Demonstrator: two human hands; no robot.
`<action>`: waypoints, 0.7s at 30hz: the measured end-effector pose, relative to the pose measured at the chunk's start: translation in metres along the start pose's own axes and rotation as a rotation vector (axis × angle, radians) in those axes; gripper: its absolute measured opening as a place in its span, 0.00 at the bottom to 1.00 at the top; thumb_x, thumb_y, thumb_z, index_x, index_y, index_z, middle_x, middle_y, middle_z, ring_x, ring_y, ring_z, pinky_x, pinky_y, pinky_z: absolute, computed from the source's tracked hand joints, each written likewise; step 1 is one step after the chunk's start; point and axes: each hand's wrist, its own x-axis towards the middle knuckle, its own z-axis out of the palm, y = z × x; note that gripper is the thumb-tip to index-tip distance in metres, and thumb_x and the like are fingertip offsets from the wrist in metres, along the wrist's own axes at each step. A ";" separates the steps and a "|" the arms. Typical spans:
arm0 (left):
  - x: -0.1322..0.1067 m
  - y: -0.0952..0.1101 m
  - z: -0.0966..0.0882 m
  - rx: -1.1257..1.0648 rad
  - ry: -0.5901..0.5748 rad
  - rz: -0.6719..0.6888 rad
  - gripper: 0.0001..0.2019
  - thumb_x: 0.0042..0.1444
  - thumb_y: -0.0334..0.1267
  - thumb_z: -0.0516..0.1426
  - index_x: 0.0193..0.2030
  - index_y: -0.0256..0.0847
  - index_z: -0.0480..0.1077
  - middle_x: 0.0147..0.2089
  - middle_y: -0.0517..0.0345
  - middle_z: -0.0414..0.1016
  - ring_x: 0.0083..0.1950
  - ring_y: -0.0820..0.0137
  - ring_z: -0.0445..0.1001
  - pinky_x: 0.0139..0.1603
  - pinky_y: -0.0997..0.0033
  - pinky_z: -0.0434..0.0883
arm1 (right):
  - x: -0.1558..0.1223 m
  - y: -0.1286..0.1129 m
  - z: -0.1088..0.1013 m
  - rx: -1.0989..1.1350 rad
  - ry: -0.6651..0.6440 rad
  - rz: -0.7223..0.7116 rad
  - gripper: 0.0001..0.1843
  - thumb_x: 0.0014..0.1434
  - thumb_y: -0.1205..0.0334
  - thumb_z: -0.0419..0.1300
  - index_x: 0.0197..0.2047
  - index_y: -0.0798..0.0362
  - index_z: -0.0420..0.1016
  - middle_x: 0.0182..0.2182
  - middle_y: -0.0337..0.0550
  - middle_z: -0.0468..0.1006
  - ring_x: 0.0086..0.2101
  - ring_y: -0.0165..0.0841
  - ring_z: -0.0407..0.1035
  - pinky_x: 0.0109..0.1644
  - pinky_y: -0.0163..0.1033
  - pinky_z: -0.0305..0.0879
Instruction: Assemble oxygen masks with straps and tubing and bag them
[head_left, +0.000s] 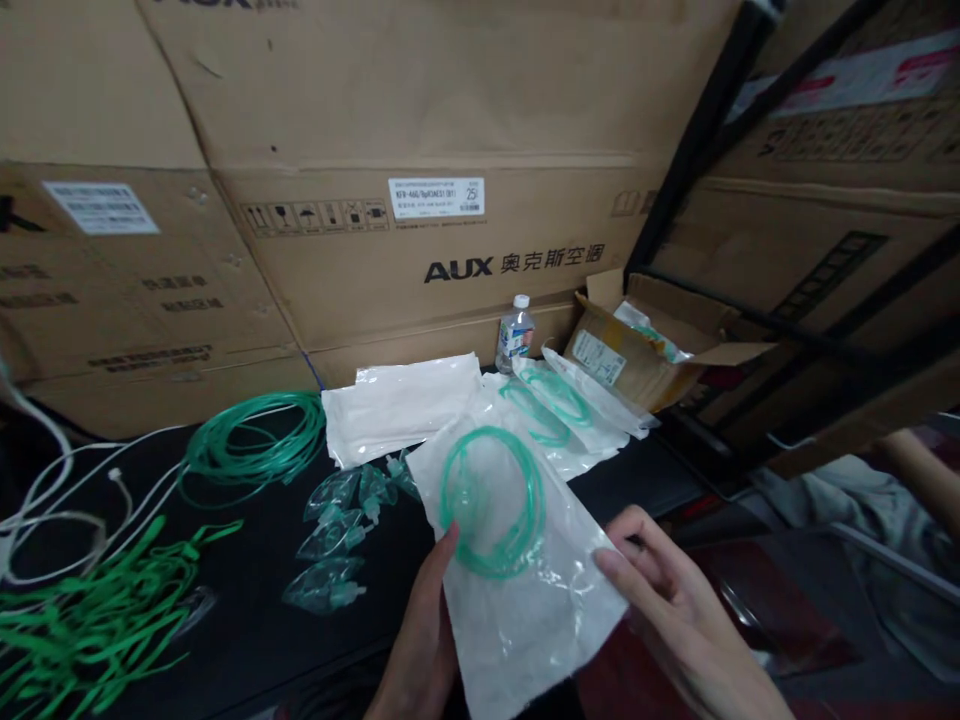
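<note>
A clear-fronted white pouch [525, 620] with coiled green tubing [541, 500] inside is held up over the black table. My left hand [424, 635] grips its left edge, thumb on the front and the other fingers hidden behind. At the pouch's right edge, my right hand [675, 600] pinches the plastic between thumb and fingers. A pale shape, perhaps a mask, shows faintly within the coil. To the left of the pouch lie several clear green-tinted oxygen masks [330, 535]. Behind it are more pouches with green tubing [559, 395].
Flat white packets [405, 405] lie at the back beside a coil of green tubing [255, 440]. Green straps [97, 625] and white cables [45, 515] are at left. A bottle [515, 335] and an open carton [637, 350] stand before large boxes [360, 120]. Another person's arm [922, 470] shows at right.
</note>
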 end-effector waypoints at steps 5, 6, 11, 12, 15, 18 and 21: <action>0.008 -0.002 0.023 0.081 -0.005 0.170 0.27 0.56 0.49 0.69 0.59 0.37 0.77 0.52 0.42 0.85 0.54 0.48 0.84 0.60 0.50 0.78 | 0.017 -0.005 -0.013 0.237 0.153 -0.019 0.17 0.57 0.50 0.75 0.37 0.49 0.75 0.25 0.32 0.74 0.24 0.26 0.67 0.27 0.27 0.67; 0.011 -0.002 0.030 0.121 -0.024 0.209 0.27 0.56 0.50 0.69 0.58 0.37 0.77 0.54 0.43 0.85 0.56 0.49 0.83 0.61 0.51 0.77 | 0.022 -0.004 -0.017 0.281 0.211 -0.028 0.17 0.55 0.51 0.76 0.38 0.49 0.76 0.27 0.32 0.76 0.25 0.27 0.69 0.27 0.27 0.69; 0.037 0.009 0.088 0.375 -0.257 0.510 0.28 0.62 0.54 0.64 0.62 0.38 0.74 0.62 0.45 0.80 0.62 0.52 0.79 0.66 0.53 0.73 | 0.043 -0.005 -0.037 0.355 0.315 -0.040 0.22 0.50 0.54 0.78 0.46 0.52 0.82 0.39 0.43 0.86 0.34 0.37 0.82 0.36 0.37 0.83; 0.045 0.013 0.103 0.401 -0.298 0.545 0.27 0.62 0.54 0.64 0.62 0.38 0.74 0.63 0.45 0.79 0.63 0.53 0.78 0.67 0.55 0.72 | 0.048 -0.009 -0.040 0.323 0.292 -0.052 0.23 0.50 0.54 0.78 0.47 0.53 0.82 0.39 0.44 0.87 0.33 0.38 0.83 0.36 0.40 0.84; 0.073 0.024 0.152 0.471 -0.369 0.555 0.24 0.64 0.53 0.62 0.61 0.39 0.75 0.63 0.46 0.80 0.64 0.55 0.77 0.67 0.57 0.72 | 0.070 -0.027 -0.056 0.234 0.281 -0.137 0.22 0.49 0.58 0.78 0.46 0.54 0.80 0.36 0.45 0.87 0.29 0.39 0.83 0.36 0.42 0.85; 0.101 0.037 0.194 0.579 -0.418 0.493 0.24 0.66 0.53 0.60 0.58 0.36 0.76 0.56 0.41 0.83 0.55 0.53 0.82 0.59 0.52 0.77 | 0.102 -0.047 -0.077 0.191 0.371 -0.203 0.13 0.50 0.60 0.76 0.36 0.54 0.79 0.28 0.43 0.85 0.28 0.35 0.83 0.37 0.34 0.84; 0.113 0.046 0.206 0.654 -0.407 0.499 0.25 0.68 0.54 0.58 0.58 0.34 0.75 0.56 0.37 0.82 0.49 0.53 0.84 0.53 0.52 0.80 | 0.114 -0.052 -0.095 0.092 0.431 -0.259 0.11 0.58 0.54 0.69 0.34 0.53 0.77 0.31 0.51 0.87 0.38 0.41 0.85 0.44 0.39 0.84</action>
